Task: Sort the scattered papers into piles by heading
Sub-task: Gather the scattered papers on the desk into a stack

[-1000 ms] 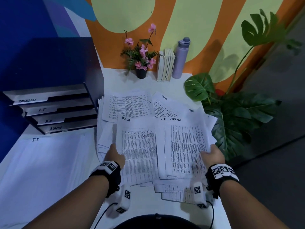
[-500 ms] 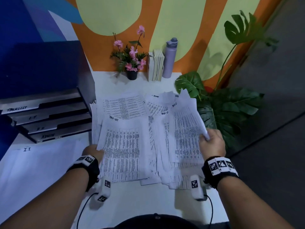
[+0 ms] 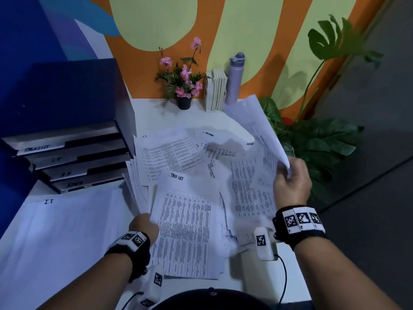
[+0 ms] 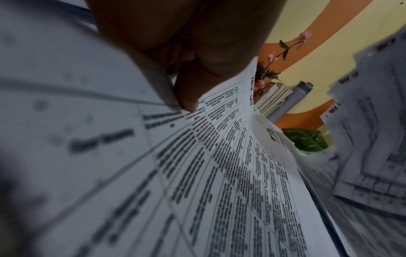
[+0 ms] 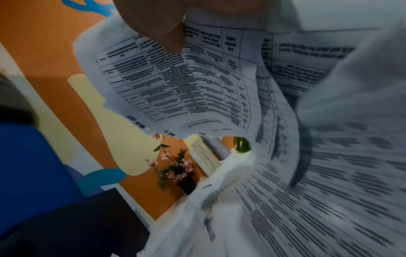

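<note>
The right hand [image 3: 291, 182] is clamped on a sheaf of papers [image 3: 252, 175], lifted at the right of the surface [image 3: 223, 117]; the left hand [image 3: 144, 225] pinches the near-left edge of a sheet [image 3: 185, 222] headed "TASK LIST". Best keep both grips firm and check each heading before laying sheets down. Loose sheets farther off read "I.T" and "ADMIN"; the tray rack [image 3: 67, 157] at the left is labelled "TASKLIST", "I.T", "ADMIN".

Left hand [image 3: 144, 225] pinches a sheet's edge low, while raised right hand [image 3: 291, 183] grips lifted sheets, fingers curled.
</note>
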The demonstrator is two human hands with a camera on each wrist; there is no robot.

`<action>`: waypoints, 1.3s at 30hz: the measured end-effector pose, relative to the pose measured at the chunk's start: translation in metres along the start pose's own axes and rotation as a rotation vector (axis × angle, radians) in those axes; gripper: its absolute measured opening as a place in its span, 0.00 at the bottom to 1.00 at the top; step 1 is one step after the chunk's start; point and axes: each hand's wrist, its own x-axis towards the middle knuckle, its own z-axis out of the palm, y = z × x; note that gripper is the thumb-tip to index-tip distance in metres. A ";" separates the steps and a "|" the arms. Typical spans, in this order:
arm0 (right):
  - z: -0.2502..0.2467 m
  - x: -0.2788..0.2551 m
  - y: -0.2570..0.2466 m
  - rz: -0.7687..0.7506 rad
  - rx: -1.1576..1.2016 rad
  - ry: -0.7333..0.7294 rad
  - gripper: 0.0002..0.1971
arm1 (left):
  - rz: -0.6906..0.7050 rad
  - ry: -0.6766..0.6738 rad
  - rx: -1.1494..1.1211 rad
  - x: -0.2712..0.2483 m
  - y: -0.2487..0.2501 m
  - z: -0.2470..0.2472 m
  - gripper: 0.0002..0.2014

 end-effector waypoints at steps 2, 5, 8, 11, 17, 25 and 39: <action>0.002 0.006 -0.015 -0.070 0.107 0.036 0.05 | -0.012 0.059 -0.037 -0.002 -0.003 -0.004 0.08; 0.006 0.014 -0.036 -0.081 0.217 0.047 0.07 | -0.086 0.173 -0.045 -0.003 -0.005 -0.017 0.20; 0.010 0.019 -0.051 -0.001 0.295 0.046 0.11 | -0.062 0.181 -0.079 -0.005 -0.001 -0.027 0.22; 0.022 0.017 -0.053 0.108 0.366 -0.073 0.11 | -0.037 0.083 -0.220 -0.004 -0.001 -0.023 0.23; 0.062 -0.014 0.002 0.564 0.351 -0.366 0.08 | -0.013 -0.093 -0.351 -0.020 -0.003 -0.011 0.10; 0.072 -0.070 0.021 0.682 0.143 -0.710 0.07 | -0.052 -0.144 -0.567 -0.030 -0.002 0.008 0.41; 0.051 -0.019 0.084 0.547 -0.604 -0.656 0.20 | 0.071 -0.060 -0.525 -0.019 -0.009 -0.003 0.27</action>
